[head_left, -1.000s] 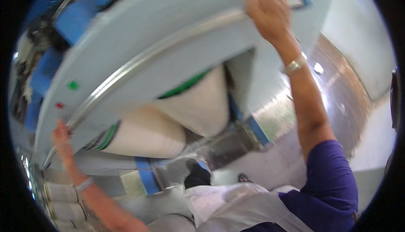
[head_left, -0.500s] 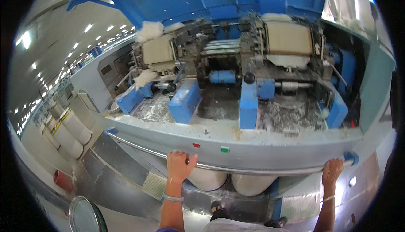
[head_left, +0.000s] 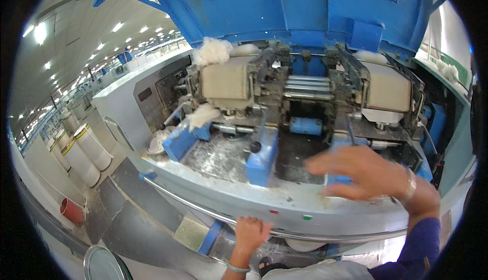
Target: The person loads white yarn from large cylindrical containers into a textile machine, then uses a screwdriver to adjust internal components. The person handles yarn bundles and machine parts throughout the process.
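Observation:
My left hand [head_left: 250, 234] is closed around the metal rail [head_left: 185, 202] along the front of a large textile machine. Raised over the machine's front ledge, my right hand [head_left: 362, 173] is slightly blurred, with fingers stretched out and nothing visible in it. It hides part of a blue block at the right. Behind it are metal rollers [head_left: 307, 86] and a beige belt-covered unit [head_left: 389, 91]. A matching beige unit [head_left: 226, 82] stands at the left, with white fibre fluff [head_left: 212, 51] on top and a fibre tuft [head_left: 204, 116] below. A black-knobbed lever [head_left: 255, 147] rises beside the left blue block [head_left: 262, 163].
A raised blue cover [head_left: 244, 5] spans the machine's top. A red button [head_left: 273, 212] and a green button [head_left: 307, 218] sit on the front panel. Several tall white cans [head_left: 81, 160] and a red bin [head_left: 72, 211] stand at left, with a round can [head_left: 101, 264] nearer.
My right hand has let go of the rail and moved up and left over the machine front. My left hand stays on the rail. The view has shifted, placing the machine farther right and lower.

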`<state>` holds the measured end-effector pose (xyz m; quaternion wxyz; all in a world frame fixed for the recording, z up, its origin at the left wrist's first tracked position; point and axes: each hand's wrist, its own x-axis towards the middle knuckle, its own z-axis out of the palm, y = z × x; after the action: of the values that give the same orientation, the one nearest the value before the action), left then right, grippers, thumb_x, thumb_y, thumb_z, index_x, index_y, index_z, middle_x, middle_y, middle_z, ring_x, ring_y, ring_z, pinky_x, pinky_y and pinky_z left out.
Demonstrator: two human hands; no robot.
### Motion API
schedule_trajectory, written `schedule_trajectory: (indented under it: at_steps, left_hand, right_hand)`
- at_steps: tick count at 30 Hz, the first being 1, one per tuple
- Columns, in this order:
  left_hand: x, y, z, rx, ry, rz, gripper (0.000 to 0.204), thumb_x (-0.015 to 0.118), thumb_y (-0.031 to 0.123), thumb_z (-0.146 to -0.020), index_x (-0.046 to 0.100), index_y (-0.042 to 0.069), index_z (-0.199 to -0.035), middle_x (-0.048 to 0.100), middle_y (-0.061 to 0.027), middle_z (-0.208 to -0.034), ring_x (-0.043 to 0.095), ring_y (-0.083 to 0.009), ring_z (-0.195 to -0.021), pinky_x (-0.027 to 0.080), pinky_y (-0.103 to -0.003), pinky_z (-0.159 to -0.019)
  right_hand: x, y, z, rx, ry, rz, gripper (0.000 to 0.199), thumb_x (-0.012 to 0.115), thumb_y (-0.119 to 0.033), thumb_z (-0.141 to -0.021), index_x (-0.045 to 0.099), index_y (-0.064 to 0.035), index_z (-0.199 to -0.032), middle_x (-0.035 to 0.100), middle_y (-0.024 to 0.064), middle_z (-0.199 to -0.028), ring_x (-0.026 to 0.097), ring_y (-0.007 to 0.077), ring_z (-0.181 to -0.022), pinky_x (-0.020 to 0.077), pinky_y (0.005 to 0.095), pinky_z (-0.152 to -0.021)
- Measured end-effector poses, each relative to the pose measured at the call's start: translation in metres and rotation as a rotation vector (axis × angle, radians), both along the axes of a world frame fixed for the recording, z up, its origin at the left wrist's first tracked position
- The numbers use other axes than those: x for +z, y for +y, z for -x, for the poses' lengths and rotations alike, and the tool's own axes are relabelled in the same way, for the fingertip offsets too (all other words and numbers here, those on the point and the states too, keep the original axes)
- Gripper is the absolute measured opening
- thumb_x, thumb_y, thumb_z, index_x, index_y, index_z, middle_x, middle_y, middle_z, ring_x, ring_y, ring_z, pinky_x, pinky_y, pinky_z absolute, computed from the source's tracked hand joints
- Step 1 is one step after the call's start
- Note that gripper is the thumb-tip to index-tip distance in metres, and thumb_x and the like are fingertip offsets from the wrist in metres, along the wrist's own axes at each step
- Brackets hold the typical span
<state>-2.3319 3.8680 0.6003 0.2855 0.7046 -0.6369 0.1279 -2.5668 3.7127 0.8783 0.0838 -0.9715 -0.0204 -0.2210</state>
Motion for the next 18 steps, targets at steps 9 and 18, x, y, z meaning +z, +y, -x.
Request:
schedule_trajectory:
  at_steps: [9, 18]
  left_hand:
    - [0.023, 0.002, -0.054, -0.516, 0.196, -0.280, 0.039, 0.052, 0.047, -0.093, 0.063, 0.010, -0.087, 0.067, -0.0124, -0.076, 0.066, -0.0325, -0.075, 0.050, -0.045, -0.065]
    - [-0.002, -0.019, -0.052, -0.634, 0.149, -0.558, 0.043, 0.050, 0.050, -0.092, 0.063, 0.011, -0.102, 0.068, -0.0196, -0.081, 0.065, -0.0409, -0.076, 0.050, -0.053, -0.069]
  right_hand:
    - [-0.019, -0.080, -0.403, -0.255, 0.236, 0.183, 0.061, 0.077, -0.032, -0.073, 0.054, -0.0007, -0.120, 0.059, 0.0190, -0.116, 0.057, 0.0363, -0.110, 0.0468, 0.0467, -0.091]
    - [-0.026, -0.130, -0.470, -0.046, 0.304, 0.133, 0.019, 0.071, -0.015, -0.067, 0.069, -0.0074, -0.084, 0.067, 0.0189, -0.084, 0.065, 0.0371, -0.083, 0.0502, 0.0432, -0.076]
